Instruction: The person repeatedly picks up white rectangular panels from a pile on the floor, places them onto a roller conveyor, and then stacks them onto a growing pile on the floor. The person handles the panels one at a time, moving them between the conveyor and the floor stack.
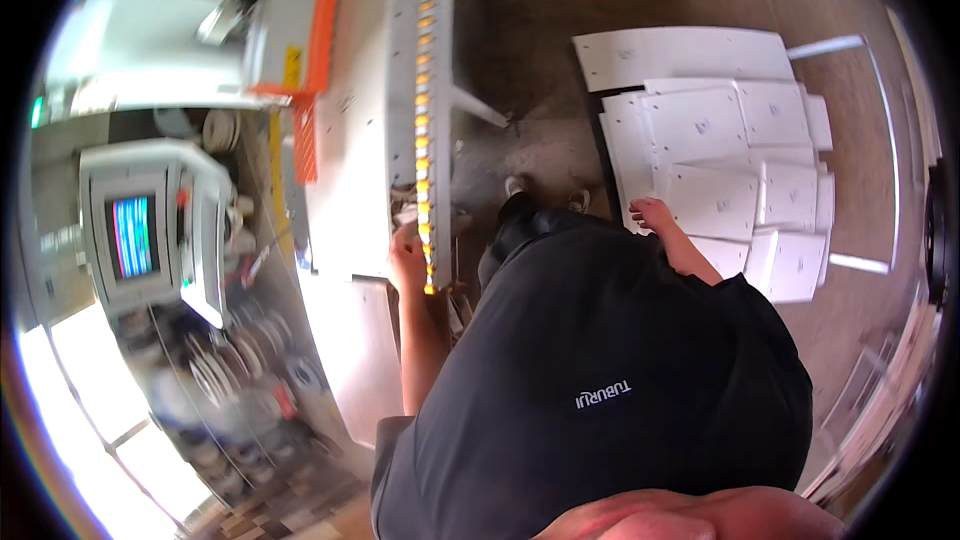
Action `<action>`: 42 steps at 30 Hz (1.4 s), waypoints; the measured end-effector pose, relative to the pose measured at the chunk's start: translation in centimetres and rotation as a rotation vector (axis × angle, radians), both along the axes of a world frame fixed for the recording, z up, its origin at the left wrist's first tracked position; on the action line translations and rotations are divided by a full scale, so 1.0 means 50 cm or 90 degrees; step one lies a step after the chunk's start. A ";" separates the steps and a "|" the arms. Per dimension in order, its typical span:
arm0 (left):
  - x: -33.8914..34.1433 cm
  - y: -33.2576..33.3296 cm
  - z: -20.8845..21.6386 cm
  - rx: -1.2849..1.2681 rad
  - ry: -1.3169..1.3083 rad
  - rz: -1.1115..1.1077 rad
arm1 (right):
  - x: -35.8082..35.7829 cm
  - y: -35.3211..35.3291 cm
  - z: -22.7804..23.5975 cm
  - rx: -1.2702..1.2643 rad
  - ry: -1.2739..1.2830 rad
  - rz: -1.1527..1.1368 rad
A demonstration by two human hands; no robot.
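My left hand [407, 258] is at the edge of a long white panel [352, 150], beside a rail of small yellow rollers [424, 120] on the machine. Its fingers are blurred, so whether they grip the panel I cannot make out. My right hand [653, 214] hangs with loosely bent fingers and nothing visible in it. It appears just over the near left side of several stacks of white boards [705, 125], which have small dark holes and marks.
To the left stands a control console [165, 230] with a lit screen. An orange guard [322, 50] runs along the machine. Round reels [240, 355] are behind the console. A white metal frame [893, 140] lies around the right side of the stacks.
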State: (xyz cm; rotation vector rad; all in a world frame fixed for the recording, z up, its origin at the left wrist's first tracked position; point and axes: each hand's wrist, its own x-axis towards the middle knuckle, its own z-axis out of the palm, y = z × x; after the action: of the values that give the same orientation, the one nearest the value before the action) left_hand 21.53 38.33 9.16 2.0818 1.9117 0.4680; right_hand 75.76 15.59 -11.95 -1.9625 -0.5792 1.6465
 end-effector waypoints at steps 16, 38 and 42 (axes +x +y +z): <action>0.833 0.487 -0.590 -0.773 0.027 -0.420 | -0.157 -0.286 0.091 0.044 -0.212 -0.239; 1.233 0.613 -0.810 -1.082 -0.544 0.021 | -0.279 -0.005 0.285 -0.361 0.016 -0.735; 1.276 0.573 -0.525 -1.051 -0.528 -0.147 | -0.278 -0.040 0.259 -0.344 0.008 -0.680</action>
State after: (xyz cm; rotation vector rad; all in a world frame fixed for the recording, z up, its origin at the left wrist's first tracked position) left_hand 85.33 66.96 -17.10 0.7158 0.8198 -0.2746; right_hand 61.87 13.61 1.00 -1.9996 0.8959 1.1256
